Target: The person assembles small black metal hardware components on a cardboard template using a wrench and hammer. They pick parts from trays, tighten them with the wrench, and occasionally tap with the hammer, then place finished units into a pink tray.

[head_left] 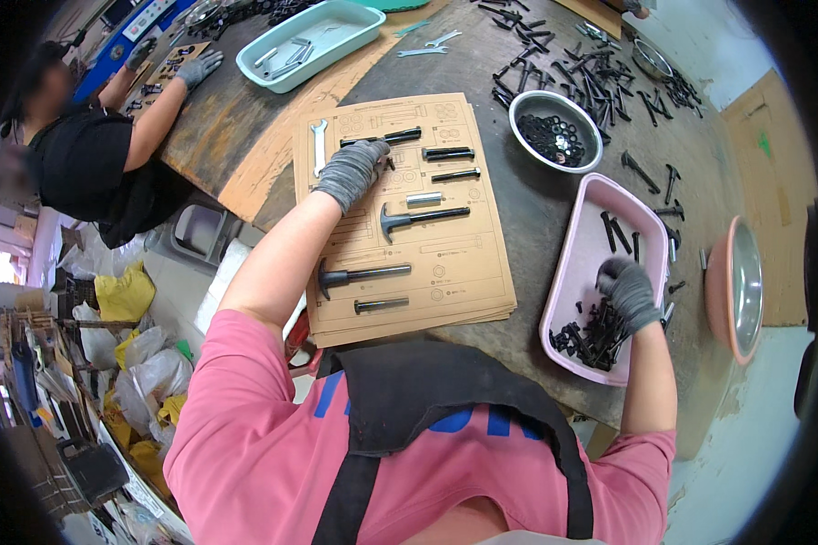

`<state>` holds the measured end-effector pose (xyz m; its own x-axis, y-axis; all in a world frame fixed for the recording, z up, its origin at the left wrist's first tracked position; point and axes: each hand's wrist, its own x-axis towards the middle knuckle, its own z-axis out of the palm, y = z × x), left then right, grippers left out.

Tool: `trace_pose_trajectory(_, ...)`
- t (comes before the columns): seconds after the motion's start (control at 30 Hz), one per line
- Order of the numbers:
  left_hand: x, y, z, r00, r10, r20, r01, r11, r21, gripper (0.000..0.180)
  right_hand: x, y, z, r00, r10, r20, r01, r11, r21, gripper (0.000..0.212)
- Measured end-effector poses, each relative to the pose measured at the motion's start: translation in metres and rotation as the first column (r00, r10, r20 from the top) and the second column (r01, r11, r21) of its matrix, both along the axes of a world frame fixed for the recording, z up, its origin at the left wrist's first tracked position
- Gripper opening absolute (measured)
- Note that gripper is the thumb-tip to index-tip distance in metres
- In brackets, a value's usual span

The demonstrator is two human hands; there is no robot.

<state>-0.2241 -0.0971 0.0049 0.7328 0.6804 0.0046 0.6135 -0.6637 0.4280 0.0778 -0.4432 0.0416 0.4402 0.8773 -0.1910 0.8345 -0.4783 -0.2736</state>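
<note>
Workbench (482,64), right hand (629,291) among bolts (595,336)

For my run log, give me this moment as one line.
left hand: flat on cardboard template, beside small bolt | right hand: in pink tray, on black bolts | steel bowl: black washers

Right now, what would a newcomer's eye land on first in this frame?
Probably the cardboard template at the centre of the table, with dark bolts and tools laid out on its printed outlines; the gloved left hand rests on its upper part. To the right, the right hand reaches into a pink tray of black bolts. A steel bowl of dark rings sits above the tray, and another person works at the far left.
</note>
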Motion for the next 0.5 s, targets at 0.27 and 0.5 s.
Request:
trace_pose_trajectory(0.27, 0.004, -0.017, 0.009, 0.997, 0.027, -0.077, -0.029, 0.999, -0.017, 0.045, -0.075, 0.174, 0.023, 0.904, 0.390, -0.176, -0.272, 0.842, 0.465, 0.022)
trace_pose_trajectory(0.5, 0.009, -0.001, 0.008, 0.990, -0.014, -0.143, 0.006, 0.999, -0.052, 0.030, -0.152, 0.287, 0.000, 0.962, 0.251, -0.108, -0.250, 0.968, 0.024, 0.026)
